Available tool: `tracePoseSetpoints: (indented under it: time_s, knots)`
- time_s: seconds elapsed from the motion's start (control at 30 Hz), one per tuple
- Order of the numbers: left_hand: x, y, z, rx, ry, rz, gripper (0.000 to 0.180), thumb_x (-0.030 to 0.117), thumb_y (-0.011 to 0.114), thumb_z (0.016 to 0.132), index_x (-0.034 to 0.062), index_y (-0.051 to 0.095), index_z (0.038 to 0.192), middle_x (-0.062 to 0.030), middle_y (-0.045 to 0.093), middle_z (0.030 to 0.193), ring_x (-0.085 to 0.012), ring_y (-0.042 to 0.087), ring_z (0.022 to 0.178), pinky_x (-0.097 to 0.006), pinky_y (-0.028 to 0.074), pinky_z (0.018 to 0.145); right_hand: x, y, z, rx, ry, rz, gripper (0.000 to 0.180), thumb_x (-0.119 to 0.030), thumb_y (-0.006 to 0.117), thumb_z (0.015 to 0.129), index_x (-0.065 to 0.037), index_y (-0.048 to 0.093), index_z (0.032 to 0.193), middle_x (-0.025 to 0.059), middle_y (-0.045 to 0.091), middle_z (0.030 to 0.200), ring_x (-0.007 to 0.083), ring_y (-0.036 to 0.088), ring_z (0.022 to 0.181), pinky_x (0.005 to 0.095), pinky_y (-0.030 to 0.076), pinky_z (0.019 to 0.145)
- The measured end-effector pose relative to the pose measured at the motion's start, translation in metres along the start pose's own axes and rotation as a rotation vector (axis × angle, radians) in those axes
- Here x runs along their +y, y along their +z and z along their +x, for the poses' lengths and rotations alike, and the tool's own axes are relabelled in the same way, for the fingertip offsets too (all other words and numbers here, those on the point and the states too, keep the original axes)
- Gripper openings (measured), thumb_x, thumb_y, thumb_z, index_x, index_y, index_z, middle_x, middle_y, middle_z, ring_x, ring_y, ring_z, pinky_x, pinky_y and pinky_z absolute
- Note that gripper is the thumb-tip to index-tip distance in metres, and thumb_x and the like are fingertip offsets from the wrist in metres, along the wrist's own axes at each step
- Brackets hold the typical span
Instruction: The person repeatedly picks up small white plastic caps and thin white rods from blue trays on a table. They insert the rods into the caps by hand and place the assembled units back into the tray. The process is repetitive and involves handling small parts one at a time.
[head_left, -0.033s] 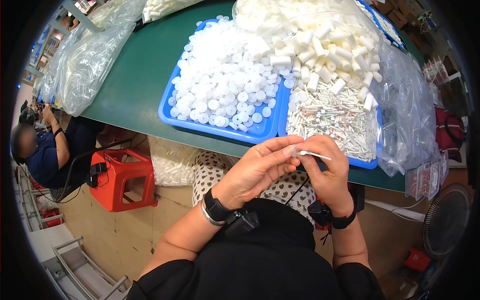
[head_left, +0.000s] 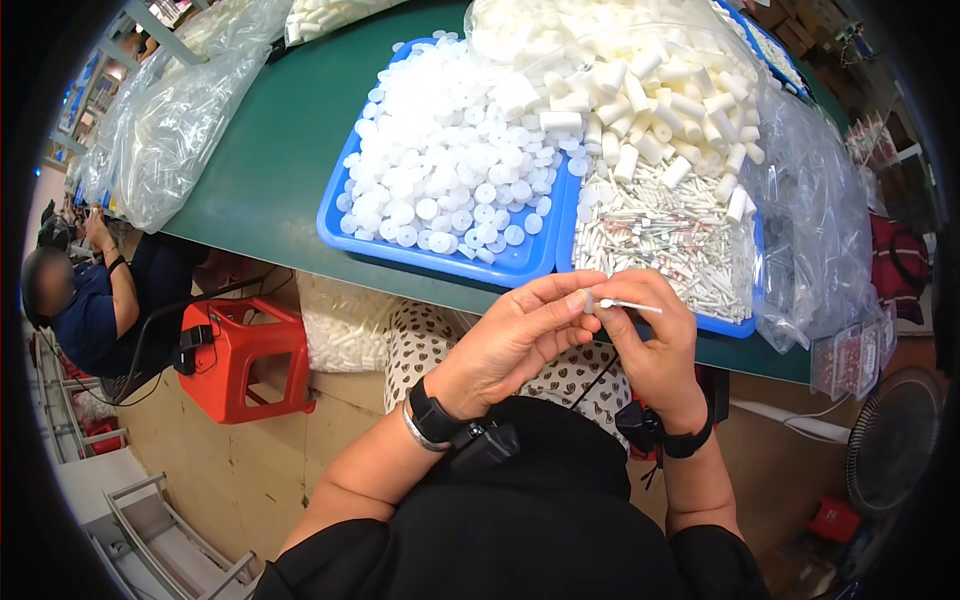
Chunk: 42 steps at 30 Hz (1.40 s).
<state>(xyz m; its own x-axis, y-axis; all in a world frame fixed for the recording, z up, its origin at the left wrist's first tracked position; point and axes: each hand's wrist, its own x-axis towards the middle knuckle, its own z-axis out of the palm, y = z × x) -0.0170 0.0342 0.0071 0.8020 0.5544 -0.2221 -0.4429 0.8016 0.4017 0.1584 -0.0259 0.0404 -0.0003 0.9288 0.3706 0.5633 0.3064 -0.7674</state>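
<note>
Both hands meet at the front edge of the counter (head_left: 283, 150), and it's fingertip work! The left hand (head_left: 512, 338) pinches a small translucent disc (head_left: 588, 301) between thumb and forefinger, its other fingers loosely curled. Across from it the right hand (head_left: 655, 335) grips a thin white stick (head_left: 638, 307), the rounded end facing the disc, the shaft pointing right. Whether the two pieces touch is too small to call.

Just beyond the fingers sit two blue trays, side by side. The left tray (head_left: 430, 261) is heaped with holed white discs (head_left: 420, 150), a few riding right up to its rim. The right tray (head_left: 738, 327) carries loose white sticks (head_left: 660, 240), with cream foam cylinders (head_left: 650, 105) piled behind them, and its front wall runs close to the counter's edge.

Room to move? Green counter top stretches from the left tray across to a clear plastic bag (head_left: 170, 140). On the right it's tighter: crumpled clear film (head_left: 815, 215) crowds that tray's side. Below, left of the forearms, floor opens toward a red stool (head_left: 240, 365).
</note>
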Motion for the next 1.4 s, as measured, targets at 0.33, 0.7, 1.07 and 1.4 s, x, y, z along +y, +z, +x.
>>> tracePoseSetpoints:
  time_s: [0.33, 0.7, 1.07, 1.4]
  knots:
    - [0.004, 0.004, 0.000, 0.143, 0.048, 0.157, 0.034, 0.011, 0.062, 0.097, -0.0004, 0.056, 0.128, -0.0032, 0.065, 0.105, -0.0097, 0.063, 0.091, -0.023, 0.053, 0.084, -0.012, -0.019, 0.004, -0.093, 0.165, -0.091, 0.023, 0.000, 0.072, 0.084, 0.002, 0.065, 0.106, 0.0125, 0.065, 0.096, 0.0179, 0.064, 0.075, 0.0284, 0.052, 0.064]
    - [-0.008, -0.003, 0.001, 0.089, 0.029, 0.073, 0.031, 0.015, 0.062, 0.098, -0.0003, 0.059, 0.125, -0.0026, 0.064, 0.095, -0.0090, 0.059, 0.084, -0.023, 0.051, 0.079, -0.015, -0.004, -0.001, -0.076, 0.561, 0.252, 0.009, -0.007, 0.066, 0.092, 0.002, 0.068, 0.093, 0.0106, 0.067, 0.070, 0.0166, 0.063, 0.058, 0.0283, 0.049, 0.054]
    - [-0.013, -0.005, 0.003, 0.129, 0.046, 0.054, 0.032, 0.018, 0.059, 0.100, -0.0012, 0.058, 0.126, -0.0011, 0.062, 0.092, -0.0084, 0.057, 0.077, -0.025, 0.051, 0.073, -0.005, 0.012, -0.007, -0.023, 0.200, -0.080, 0.008, -0.007, 0.065, 0.092, 0.000, 0.066, 0.096, 0.0148, 0.068, 0.077, 0.0279, 0.066, 0.063, 0.0329, 0.050, 0.055]
    - [0.001, 0.007, -0.007, 0.221, 0.169, 0.202, 0.035, 0.021, 0.053, 0.103, -0.0001, 0.053, 0.131, -0.0066, 0.065, 0.099, -0.0132, 0.065, 0.089, -0.028, 0.054, 0.082, 0.027, 0.002, 0.024, -0.009, 0.055, -0.558, 0.006, -0.009, 0.068, 0.086, -0.003, 0.066, 0.086, 0.0115, 0.062, 0.079, 0.0322, 0.063, 0.065, 0.0407, 0.049, 0.059]
